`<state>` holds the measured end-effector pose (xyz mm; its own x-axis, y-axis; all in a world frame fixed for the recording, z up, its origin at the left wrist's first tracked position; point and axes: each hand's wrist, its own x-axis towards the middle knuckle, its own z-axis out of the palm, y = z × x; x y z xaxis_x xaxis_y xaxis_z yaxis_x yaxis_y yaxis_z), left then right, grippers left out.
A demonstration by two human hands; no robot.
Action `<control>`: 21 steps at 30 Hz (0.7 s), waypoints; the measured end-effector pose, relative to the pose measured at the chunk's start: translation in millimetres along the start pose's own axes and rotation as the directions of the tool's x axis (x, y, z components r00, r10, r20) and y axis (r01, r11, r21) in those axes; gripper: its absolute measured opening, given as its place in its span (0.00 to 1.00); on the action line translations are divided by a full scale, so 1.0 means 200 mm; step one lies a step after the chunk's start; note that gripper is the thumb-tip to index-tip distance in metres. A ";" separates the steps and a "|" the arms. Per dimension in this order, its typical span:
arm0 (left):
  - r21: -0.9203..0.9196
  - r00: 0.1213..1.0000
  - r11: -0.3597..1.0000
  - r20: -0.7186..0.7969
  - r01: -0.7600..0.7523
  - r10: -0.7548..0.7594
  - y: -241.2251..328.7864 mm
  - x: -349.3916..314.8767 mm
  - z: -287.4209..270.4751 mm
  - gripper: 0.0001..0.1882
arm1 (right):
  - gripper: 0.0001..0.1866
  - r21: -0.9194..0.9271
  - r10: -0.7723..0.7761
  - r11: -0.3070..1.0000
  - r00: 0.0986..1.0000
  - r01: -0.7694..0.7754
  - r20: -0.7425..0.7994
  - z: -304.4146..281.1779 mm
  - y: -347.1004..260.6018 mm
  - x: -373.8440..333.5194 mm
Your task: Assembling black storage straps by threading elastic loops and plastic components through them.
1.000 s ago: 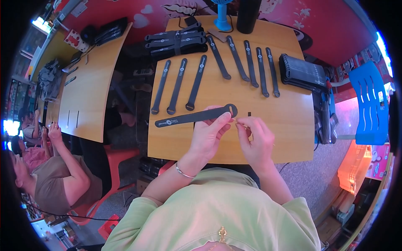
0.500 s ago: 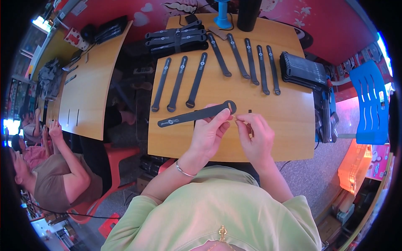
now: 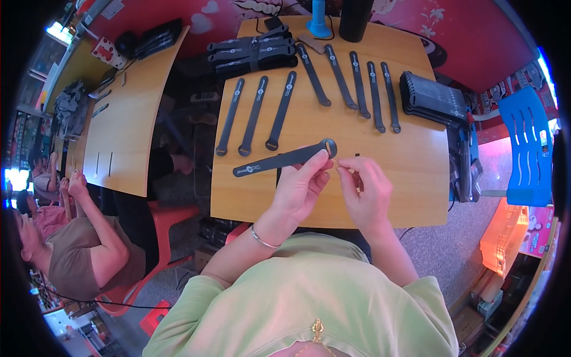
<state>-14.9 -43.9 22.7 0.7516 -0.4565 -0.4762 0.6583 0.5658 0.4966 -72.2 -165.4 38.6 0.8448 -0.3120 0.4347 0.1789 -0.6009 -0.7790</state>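
Observation:
My left hand (image 3: 299,187) pinches a flat dark grey strap (image 3: 273,163) between thumb and fingers, close to its rounded, slotted end. The strap's other end, with light printing, points left over the table (image 3: 410,190). My right hand (image 3: 369,193) is just right of the slotted end. Its thumb and forefinger are pressed together on something tiny and yellowish by the slot, too small to name. Similar straps (image 3: 254,119) lie apart in a row on the left of the table, and several more straps (image 3: 360,86) lie further back to the right.
A bundle of straps (image 3: 253,56) sits at the back left. A stack of dark folded pieces (image 3: 433,98) lies at the right edge. Behind are a blue stand (image 3: 318,24) and a black cylinder (image 3: 355,21). Another person (image 3: 98,253) sits at the left table (image 3: 128,137).
The held strap has shifted slightly right and up, its printed end most. My right hand has moved a little to the right, fingers still pinched.

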 end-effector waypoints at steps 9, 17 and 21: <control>0.024 0.993 0.993 -0.002 -0.119 0.119 -0.02 0.00 0.00 0.08 | 0.08 -0.010 -0.006 1.000 1.000 0.006 -0.024 0.01 -0.01 0.00; 0.048 0.924 0.923 0.042 -0.383 0.381 -0.04 0.00 0.00 0.12 | 0.02 0.385 0.393 0.806 0.893 -0.449 0.220 0.04 -0.02 0.00; 0.090 0.893 0.890 0.098 -0.448 0.439 -0.03 -0.01 -0.02 0.12 | 0.03 0.631 0.488 0.348 0.709 -0.693 0.510 0.04 -0.01 0.02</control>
<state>-20.2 -44.1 16.8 0.9645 -0.2266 -0.1358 0.2531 0.6455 0.7206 -65.6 -159.5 37.6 0.9429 -0.1393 -0.3024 -0.2055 0.4713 -0.8577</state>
